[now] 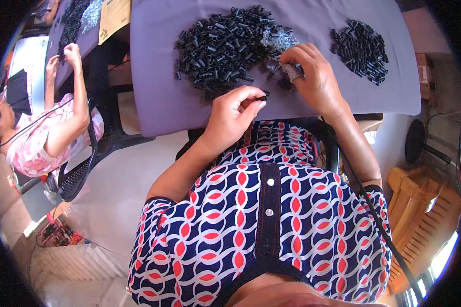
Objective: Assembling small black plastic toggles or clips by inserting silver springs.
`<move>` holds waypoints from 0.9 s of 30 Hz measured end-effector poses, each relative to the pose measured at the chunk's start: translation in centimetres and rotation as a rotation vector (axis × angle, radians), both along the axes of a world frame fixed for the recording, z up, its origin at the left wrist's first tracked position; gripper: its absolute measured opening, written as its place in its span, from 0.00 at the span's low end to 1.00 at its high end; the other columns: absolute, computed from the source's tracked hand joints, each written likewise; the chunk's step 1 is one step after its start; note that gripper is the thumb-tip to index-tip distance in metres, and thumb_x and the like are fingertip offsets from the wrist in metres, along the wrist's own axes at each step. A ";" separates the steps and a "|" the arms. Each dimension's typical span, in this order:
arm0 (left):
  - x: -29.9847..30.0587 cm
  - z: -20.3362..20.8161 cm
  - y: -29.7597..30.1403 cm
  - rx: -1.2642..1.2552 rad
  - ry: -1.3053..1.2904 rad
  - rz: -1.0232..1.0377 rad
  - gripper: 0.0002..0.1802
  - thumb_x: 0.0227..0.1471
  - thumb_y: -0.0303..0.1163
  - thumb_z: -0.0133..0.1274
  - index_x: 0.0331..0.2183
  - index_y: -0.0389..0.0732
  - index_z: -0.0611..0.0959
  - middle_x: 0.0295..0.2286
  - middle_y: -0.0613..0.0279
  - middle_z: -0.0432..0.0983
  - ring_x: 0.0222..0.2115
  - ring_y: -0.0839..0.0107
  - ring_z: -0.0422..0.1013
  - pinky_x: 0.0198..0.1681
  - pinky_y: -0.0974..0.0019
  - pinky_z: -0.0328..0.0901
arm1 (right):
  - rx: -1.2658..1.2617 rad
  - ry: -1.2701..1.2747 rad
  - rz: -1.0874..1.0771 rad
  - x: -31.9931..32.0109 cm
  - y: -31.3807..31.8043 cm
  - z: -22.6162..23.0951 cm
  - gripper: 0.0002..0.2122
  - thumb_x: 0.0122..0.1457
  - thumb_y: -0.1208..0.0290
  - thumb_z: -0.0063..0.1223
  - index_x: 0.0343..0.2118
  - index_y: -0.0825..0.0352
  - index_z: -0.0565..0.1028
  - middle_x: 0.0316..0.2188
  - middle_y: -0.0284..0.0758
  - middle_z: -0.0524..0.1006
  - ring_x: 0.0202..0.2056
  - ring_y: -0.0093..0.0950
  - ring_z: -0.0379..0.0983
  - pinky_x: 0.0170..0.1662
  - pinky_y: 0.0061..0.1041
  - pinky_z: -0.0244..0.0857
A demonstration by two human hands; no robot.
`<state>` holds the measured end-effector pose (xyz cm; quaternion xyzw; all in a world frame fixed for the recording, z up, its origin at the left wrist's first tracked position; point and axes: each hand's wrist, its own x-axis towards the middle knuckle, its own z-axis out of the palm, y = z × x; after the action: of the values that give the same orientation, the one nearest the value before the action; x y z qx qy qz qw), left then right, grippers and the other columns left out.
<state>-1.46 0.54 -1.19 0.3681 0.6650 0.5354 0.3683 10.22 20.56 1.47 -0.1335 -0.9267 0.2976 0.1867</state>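
Observation:
My left hand is closed in a pinch near the table's front edge. A small black plastic piece shows between its thumb and forefinger. Just beyond it spreads a large heap of short black plastic tube-like pieces. At the right side of that heap lies a small pile of silvery wire-like metal pieces, which look like springs. Over the near side of this pile is my right hand, fingers curled down, with silvery pieces under its fingers and palm. Its fingertips are partly hidden.
A second, smaller heap of black pieces lies on the grey cloth-covered table at the right. At the left, another person works at a table with similar heaps. A black chair stands between us; wooden furniture is at right.

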 end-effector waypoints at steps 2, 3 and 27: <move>0.0 0.0 0.0 0.004 -0.001 0.000 0.08 0.56 0.22 0.58 0.40 0.35 0.83 0.30 0.71 0.78 0.28 0.86 0.69 0.32 0.78 0.66 | 0.084 0.018 -0.018 0.2 0.1 0.0 0.19 0.39 0.86 0.54 0.38 0.66 0.76 0.38 0.38 0.76 0.44 0.44 0.71 0.48 0.38 0.68; -0.1 0.0 -0.1 0.000 -0.003 -0.001 0.09 0.56 0.22 0.58 0.40 0.35 0.83 0.30 0.71 0.78 0.28 0.86 0.69 0.32 0.78 0.66 | 0.083 0.019 -0.018 0.2 0.1 0.0 0.19 0.39 0.86 0.54 0.38 0.66 0.76 0.38 0.38 0.76 0.44 0.44 0.71 0.48 0.38 0.68; -0.3 0.2 0.0 -0.042 -0.142 0.023 0.09 0.57 0.23 0.58 0.41 0.35 0.83 0.30 0.67 0.79 0.27 0.82 0.71 0.32 0.77 0.68 | -0.125 -0.053 0.027 0.3 -1.4 1.1 0.12 0.45 0.85 0.56 0.35 0.70 0.75 0.34 0.36 0.77 0.38 0.35 0.76 0.42 0.33 0.72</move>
<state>-1.75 0.54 -0.99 0.3136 0.6525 0.5504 0.4158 10.51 19.16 2.58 -0.1400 -0.9127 0.3537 0.1492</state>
